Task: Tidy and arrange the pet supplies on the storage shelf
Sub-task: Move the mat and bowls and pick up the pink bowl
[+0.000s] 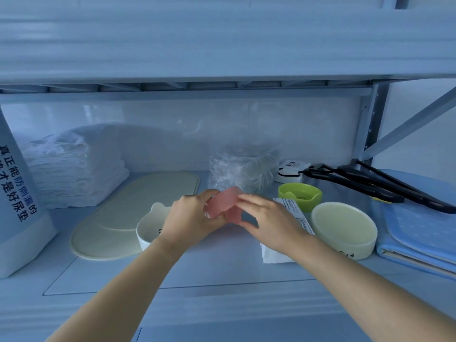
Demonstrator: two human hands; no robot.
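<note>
Both my hands hold a pink translucent bowl-like item (pixel 228 202) above the middle of the shelf. My left hand (pixel 192 218) grips its left side, fingers curled around it. My right hand (pixel 269 223) pinches its right edge between thumb and fingers. Just below my left hand stands a white bowl with ears (pixel 148 230), partly hidden by the wrist. A white packet (pixel 293 213) lies under my right hand. To the right are a green bowl (pixel 299 195) and a pale round bowl (pixel 344 228).
A cream feeding mat (pixel 118 218) lies left of centre, folded white pads (pixel 74 169) behind it, a tall pad bag (pixel 17 206) at far left. Clear plastic bowls (pixel 244 166) stand at the back. Black scoop tongs (pixel 370 181) rest on a blue mat (pixel 419 230) at right.
</note>
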